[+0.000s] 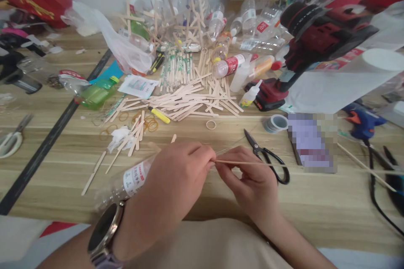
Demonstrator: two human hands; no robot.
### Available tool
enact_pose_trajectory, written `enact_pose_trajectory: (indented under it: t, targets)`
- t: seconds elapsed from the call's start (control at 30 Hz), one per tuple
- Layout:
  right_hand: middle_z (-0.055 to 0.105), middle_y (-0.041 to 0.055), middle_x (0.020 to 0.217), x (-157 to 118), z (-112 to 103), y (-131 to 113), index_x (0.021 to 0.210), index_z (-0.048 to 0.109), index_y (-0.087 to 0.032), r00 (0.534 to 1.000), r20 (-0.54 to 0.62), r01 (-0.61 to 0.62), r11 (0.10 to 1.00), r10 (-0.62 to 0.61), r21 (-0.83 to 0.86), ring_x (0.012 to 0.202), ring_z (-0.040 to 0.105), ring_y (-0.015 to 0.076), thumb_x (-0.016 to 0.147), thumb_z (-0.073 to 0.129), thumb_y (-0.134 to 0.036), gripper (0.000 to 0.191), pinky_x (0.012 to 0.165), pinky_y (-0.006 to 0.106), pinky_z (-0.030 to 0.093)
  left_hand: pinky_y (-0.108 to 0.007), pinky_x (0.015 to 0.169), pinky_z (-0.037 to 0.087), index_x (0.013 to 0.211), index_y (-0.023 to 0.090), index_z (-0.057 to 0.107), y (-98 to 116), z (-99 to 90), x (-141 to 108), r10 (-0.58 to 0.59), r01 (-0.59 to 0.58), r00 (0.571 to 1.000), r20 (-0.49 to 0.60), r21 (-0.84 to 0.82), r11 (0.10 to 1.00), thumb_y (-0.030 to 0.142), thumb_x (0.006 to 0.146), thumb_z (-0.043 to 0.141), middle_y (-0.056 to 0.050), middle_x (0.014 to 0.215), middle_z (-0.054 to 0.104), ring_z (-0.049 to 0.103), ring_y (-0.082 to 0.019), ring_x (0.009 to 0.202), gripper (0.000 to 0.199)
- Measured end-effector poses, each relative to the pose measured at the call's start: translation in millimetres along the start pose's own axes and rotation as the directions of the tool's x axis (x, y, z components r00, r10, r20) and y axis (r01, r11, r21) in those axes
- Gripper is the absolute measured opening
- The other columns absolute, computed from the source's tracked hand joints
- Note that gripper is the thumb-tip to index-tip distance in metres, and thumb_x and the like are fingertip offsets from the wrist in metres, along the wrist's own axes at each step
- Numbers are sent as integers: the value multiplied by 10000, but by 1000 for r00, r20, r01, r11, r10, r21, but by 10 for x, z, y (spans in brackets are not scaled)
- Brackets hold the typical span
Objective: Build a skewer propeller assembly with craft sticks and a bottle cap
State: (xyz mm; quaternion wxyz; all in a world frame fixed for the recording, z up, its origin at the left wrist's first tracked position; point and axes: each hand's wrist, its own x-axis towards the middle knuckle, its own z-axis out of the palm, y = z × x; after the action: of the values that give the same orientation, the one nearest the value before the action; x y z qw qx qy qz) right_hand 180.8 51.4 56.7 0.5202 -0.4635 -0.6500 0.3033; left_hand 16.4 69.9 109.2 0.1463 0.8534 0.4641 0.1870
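Observation:
My left hand (181, 172), with a watch on its wrist, pinches the end of a thin wooden stick (240, 162) above the near part of the table. The stick runs rightward past my right hand (252, 183), whose thumb and fingers are closed around it close to the left fingertips. The fingertips hide the stick's very end. Partly behind my left hand lies a clear plastic bottle (134, 178) with a white label. Black-handled scissors (267, 151) rest just beyond my right hand.
A heap of flat craft sticks (186, 103) covers the middle. Rubber bands (151, 124) and a yellow cutter (160, 115) lie nearby. To the right are a tape roll (277, 123), a blurred phone (312, 143), a red power tool (315, 46) and a blue glue gun (362, 122).

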Motion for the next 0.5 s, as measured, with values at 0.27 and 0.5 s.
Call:
enact_pose_trajectory:
  t: [0.27,0.5]
  targets:
    - [710,7,689,-6,11,-21,766,724,-234,997,48,-53,999,52,13,638,628,153,840,616,-96,190,580,285,498,-283,578,455,777,174,646,15,2,-19,-14,14,1000,-6,15,1000,41,836,592,3,735,686,651,-184,667,155]
    - [696,15,708,-65,-15,-9,832,714,-224,996,61,-71,997,70,19,619,615,141,861,599,-135,148,562,271,494,-287,608,459,809,160,644,23,46,-49,-37,34,998,-52,-53,998,36,851,556,-14,819,673,640,-177,711,157]
